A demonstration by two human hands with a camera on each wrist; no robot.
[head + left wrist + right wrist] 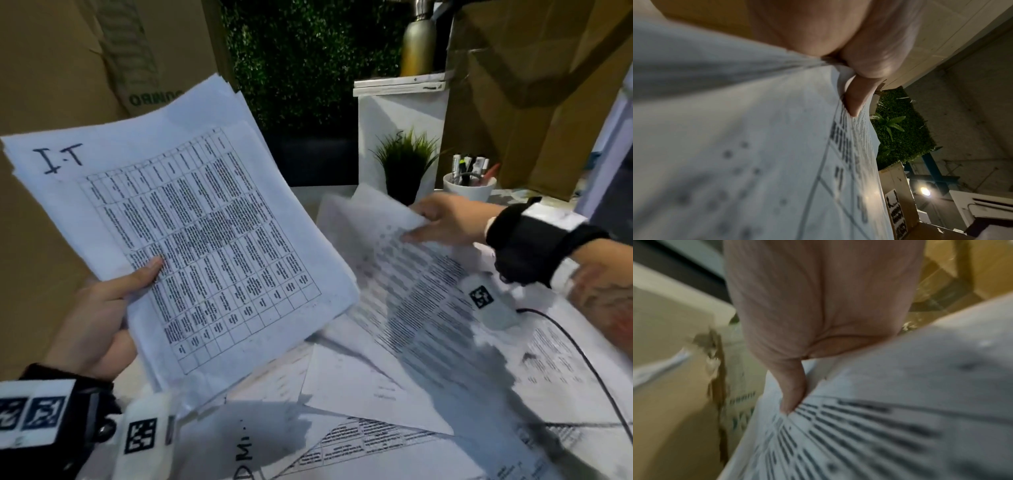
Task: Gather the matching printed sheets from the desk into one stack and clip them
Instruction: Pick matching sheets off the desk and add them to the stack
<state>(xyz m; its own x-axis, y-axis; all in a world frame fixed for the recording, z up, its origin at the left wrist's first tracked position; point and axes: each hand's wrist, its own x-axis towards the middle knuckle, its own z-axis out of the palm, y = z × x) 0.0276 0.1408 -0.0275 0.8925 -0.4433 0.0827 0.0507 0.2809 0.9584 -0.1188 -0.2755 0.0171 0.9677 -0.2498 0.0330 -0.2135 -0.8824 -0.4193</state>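
1. Held stack of sheets (191,219): white paper, black gridded table of dense black print; "I.T" handwritten in dark ink at one corner.
2. Lifted sheet (411,260): white, rows of black print, blurred.
3. Loose sheets on the counter (370,383): white; some carry black tables, one large dark handwritten letters.
4. Wrist bands (534,240): black with white panels; black-and-white square code markers.
5. Potted plant (406,161): green blades, black pot.
6. Pen cup (469,188): white.
7. Bottle (418,44): metallic olive-gold.
8. Boxes (548,85): brown cardboard.
9. Back wall foliage (308,61): dark green.
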